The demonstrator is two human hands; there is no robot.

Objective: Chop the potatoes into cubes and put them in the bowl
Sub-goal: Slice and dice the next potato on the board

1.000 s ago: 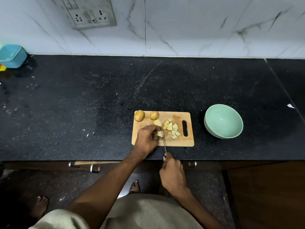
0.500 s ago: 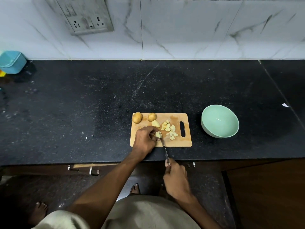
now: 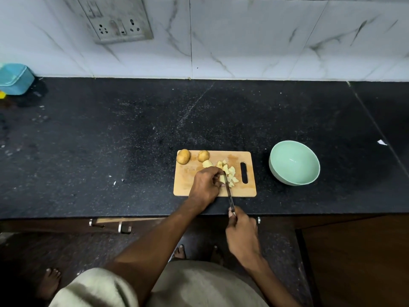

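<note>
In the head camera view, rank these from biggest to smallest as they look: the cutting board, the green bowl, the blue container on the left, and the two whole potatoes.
1. cutting board
2. green bowl
3. blue container, partly cut off by the frame edge, so its full size is unsure
4. two whole potatoes, left potato and right potato: too alike to rank

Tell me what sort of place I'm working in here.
Most likely a home kitchen: a dark stone counter against a marble-tiled wall with a socket plate, and a cutting board with potatoes beside a bowl.
</note>
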